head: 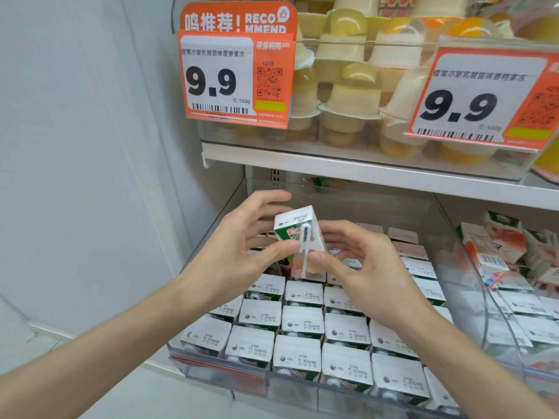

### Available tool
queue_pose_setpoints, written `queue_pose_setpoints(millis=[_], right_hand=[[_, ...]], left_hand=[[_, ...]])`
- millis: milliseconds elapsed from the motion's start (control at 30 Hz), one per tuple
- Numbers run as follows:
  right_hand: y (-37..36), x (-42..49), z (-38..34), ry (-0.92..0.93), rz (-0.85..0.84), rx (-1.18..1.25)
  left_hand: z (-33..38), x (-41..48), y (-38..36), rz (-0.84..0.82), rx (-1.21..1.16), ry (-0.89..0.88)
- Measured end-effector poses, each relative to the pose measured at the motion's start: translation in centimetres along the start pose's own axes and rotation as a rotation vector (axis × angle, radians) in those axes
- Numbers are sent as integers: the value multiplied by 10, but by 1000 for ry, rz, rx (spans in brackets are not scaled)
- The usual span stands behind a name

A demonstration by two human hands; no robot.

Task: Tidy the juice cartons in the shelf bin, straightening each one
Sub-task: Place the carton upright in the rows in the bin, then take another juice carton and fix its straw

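A small white and green juice carton with a wrapped straw on its side is held above the clear shelf bin. My left hand grips it from the left, thumb on its front face. My right hand pinches its lower right side with thumb and fingers. Below, several rows of like cartons stand upright in the bin, white tops with date print facing up.
A second clear bin at right holds jumbled peach cartons. The shelf above carries jelly cups behind orange 9.9 price tags. A white wall panel closes the left side.
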State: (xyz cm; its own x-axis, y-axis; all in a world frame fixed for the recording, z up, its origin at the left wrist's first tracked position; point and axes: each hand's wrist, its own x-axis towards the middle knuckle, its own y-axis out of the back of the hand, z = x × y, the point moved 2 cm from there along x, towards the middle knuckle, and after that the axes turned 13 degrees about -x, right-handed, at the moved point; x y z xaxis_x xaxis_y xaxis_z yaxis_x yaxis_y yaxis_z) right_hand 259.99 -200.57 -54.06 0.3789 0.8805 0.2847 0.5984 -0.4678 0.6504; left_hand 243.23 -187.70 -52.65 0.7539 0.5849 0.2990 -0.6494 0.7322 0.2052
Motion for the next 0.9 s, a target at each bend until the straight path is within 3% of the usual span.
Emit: queue_pose_setpoints(millis=[300,667,900], right_hand=[[2,-4,-2,-124,-1,241],[3,-8,-3,-264,93,405],[2,-8,-2,-285,75,435]], left_hand=[[-5,-4,-5,-30,-56,157],[-7,-6,-11,-51,-385,262],[-9,-7,-11,-93,-431,319]])
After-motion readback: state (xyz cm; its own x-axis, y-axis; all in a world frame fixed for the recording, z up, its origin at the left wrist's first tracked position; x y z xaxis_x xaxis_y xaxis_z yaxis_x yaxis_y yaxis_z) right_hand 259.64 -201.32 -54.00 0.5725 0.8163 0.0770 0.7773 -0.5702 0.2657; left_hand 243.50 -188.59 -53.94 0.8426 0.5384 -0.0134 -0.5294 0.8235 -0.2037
